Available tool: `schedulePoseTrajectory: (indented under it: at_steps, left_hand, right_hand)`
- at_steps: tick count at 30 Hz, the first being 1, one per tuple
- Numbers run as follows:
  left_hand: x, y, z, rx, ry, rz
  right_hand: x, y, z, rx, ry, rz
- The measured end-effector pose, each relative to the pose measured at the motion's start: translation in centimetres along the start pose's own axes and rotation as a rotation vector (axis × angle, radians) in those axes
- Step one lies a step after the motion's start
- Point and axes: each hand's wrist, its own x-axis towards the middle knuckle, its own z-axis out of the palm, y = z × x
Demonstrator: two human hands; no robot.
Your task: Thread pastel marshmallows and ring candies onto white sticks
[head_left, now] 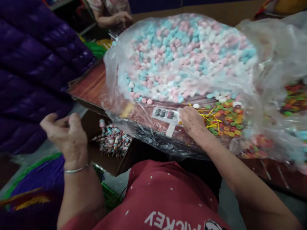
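My left hand (66,137) is raised at the left, beside a cardboard box, with fingers loosely curled and apart; nothing shows in it. On the table, my right hand (193,123) has its fingers closed at the right end of a small clear plastic bag (164,113) with dark printing. The fingertips are partly hidden. Yellow thin sticks (208,116) and colourful ring candies (226,119) lie just right of that hand. Behind it spreads a large heap of pink, blue and white candies (187,57) on clear plastic sheeting. A pale strip (170,129) lies below the printed bag.
The open cardboard box (127,159) below the table edge holds many small candy skewers (115,140). More plastic bags with ring candies (296,97) sit at the right. Another person's hands (122,19) are at the far side. Purple wrapped bundles (31,70) stand at the left.
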Motion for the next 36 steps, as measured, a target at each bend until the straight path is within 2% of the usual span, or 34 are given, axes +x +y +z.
schedulePoseTrajectory:
  at_steps: [1,2,5,6,9,11,13,16,18,21,23,25,29,32,34,36]
  left_hand:
    - [-0.1,0.5,0.6,-0.049,0.064,0.001]
    - [-0.3,1.2,1.2,-0.100,0.073,0.041]
    - [-0.7,4.0,3.2,-0.329,0.024,0.101]
    - [-0.9,5.0,3.8,-0.415,-0.026,0.110]
    - [-1.8,7.9,5.3,-0.563,-0.261,0.141]
    - [-2.8,9.6,6.4,-0.502,-0.476,0.235]
    - [-4.1,11.1,7.8,-0.392,-0.653,0.425]
    - [-6.1,13.2,10.3,-0.286,-0.822,0.763]
    - [-7.1,14.5,11.9,-0.215,-0.949,0.884]
    - [-7.8,15.8,13.4,-0.120,-1.222,0.851]
    - [-7.9,16.3,13.7,-0.168,-1.411,0.744]
    - [-8.0,16.6,13.5,-0.273,-1.526,0.639]
    - [-8.8,16.7,12.7,-0.414,-1.584,0.538]
    - [-9.6,16.5,12.3,-0.483,-1.566,0.498]
    - [-10.0,16.3,12.1,-0.493,-1.555,0.522]
    - [-10.4,16.2,11.9,-0.479,-1.556,0.566]
  right_hand:
    - [0.1,0.2,0.2,0.001,0.015,-0.006]
    - [0.2,0.5,0.4,0.006,0.030,-0.009]
    - [0.3,1.1,0.6,0.007,0.051,-0.052]
    - [0.3,1.2,0.7,0.000,0.051,-0.071]
    - [0.2,1.3,0.7,-0.022,0.054,-0.104]
    - [0.1,1.2,0.5,-0.039,0.079,-0.094]
    - [-0.1,1.1,0.0,-0.066,0.128,-0.099]
    - [-0.5,0.8,-1.4,-0.120,0.265,-0.125]
    - [-0.9,0.7,-2.5,-0.144,0.375,-0.148]
    - [-1.9,0.7,-4.0,-0.153,0.487,-0.201]
    - [-2.7,1.0,-4.7,-0.139,0.530,-0.225]
    - [-3.5,1.3,-5.1,-0.100,0.577,-0.242]
    - [-4.9,1.8,-5.0,0.025,0.628,-0.273]
    - [-5.8,2.0,-4.9,0.269,0.624,-0.131]
    - [-6.3,2.1,-5.0,0.497,0.552,0.015]
    - [-6.8,2.1,-5.3,0.715,0.394,0.111]
